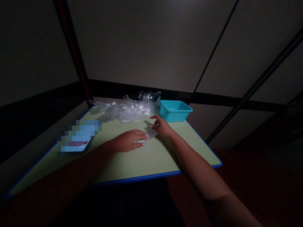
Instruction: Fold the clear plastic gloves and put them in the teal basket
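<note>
A small piece of clear plastic [151,133], perhaps a folded bag, lies on the table between my hands. My left hand [127,140] rests low over the tabletop, fingers stretched out and their tips at the plastic's left edge. Above its right side, my right hand [163,126] pinches the plastic between thumb and a finger, with the index finger pointing left. Behind both hands spreads a heap of crumpled clear plastic bags [132,111]. Right of that heap stands a turquoise plastic basket [175,116].
The pale yellow-green table [132,167] has a blue edge. On its left lies a flat device with a lit, pixelated screen [81,135]. Grey panels [142,47] rise right behind the table. The surroundings are dim.
</note>
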